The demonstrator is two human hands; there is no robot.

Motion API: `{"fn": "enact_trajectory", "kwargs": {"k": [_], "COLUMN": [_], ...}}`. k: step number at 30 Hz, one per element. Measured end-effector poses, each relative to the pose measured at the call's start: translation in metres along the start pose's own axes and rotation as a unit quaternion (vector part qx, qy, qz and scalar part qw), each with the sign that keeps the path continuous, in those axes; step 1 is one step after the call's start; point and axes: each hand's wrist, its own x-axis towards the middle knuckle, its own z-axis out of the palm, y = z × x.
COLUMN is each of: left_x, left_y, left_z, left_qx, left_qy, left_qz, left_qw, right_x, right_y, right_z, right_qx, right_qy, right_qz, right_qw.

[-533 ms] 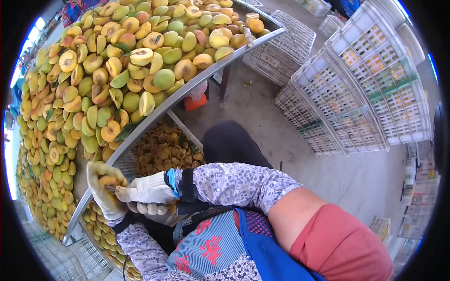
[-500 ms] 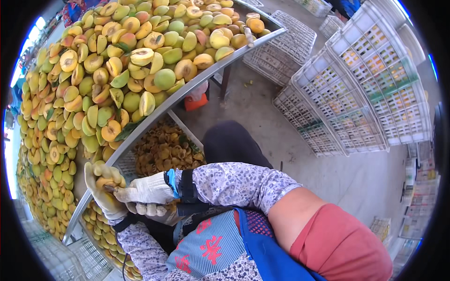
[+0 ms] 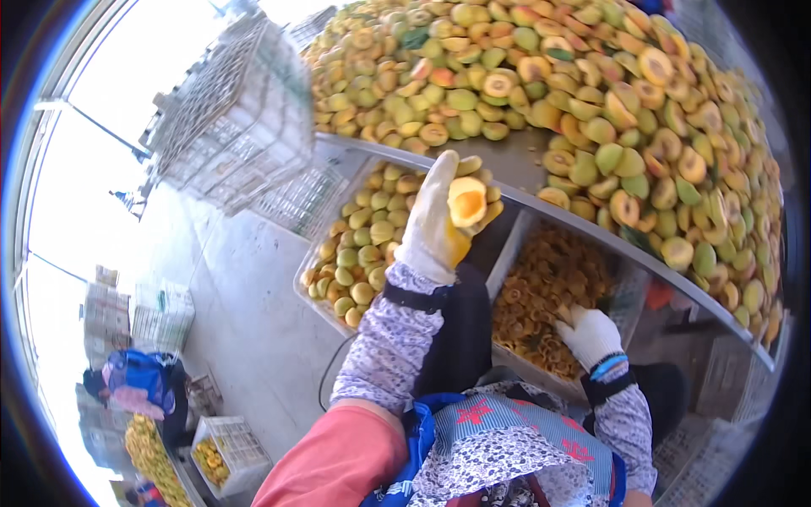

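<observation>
My left hand (image 3: 441, 209), in a white glove with a yellow palm, holds a peach half (image 3: 467, 201) with its orange, hollowed cut side facing up. It is over the metal table's edge, beside a crate of whole-looking green-yellow peaches (image 3: 365, 232). My right hand (image 3: 591, 338), in a white glove with a blue band at the wrist, is low over a crate of brown peach scraps (image 3: 553, 283). Its fingers are bent together toward the scraps; what they grip, if anything, I cannot make out. Heaped peach halves (image 3: 621, 127) cover much of the table.
The table's metal rim (image 3: 583, 221) runs across in front of me. Stacked white crates (image 3: 253, 127) stand at the far left. On the left, a person in blue (image 3: 144, 380) is near another fruit heap (image 3: 152, 456) and a crate of yellow fruit (image 3: 226, 452).
My view has swung left. My hands, together at the peach before, are now apart: the left holds the peach half up, and the right has moved down to the scraps crate.
</observation>
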Motion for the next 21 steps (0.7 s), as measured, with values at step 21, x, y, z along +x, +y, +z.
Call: {"fn": "enact_trajectory", "kwargs": {"k": [21], "left_x": [0.272], "left_y": [-0.004], "left_z": [-0.356], "left_qx": [0.862], "left_qy": [0.257], "left_qz": [0.047], "left_qw": [0.433], "right_x": [0.051], "right_y": [-0.019], "right_z": [0.036], "right_qx": [-0.008], "right_qy": [-0.207], "right_qz": [0.067], "right_qw": [0.976]}}
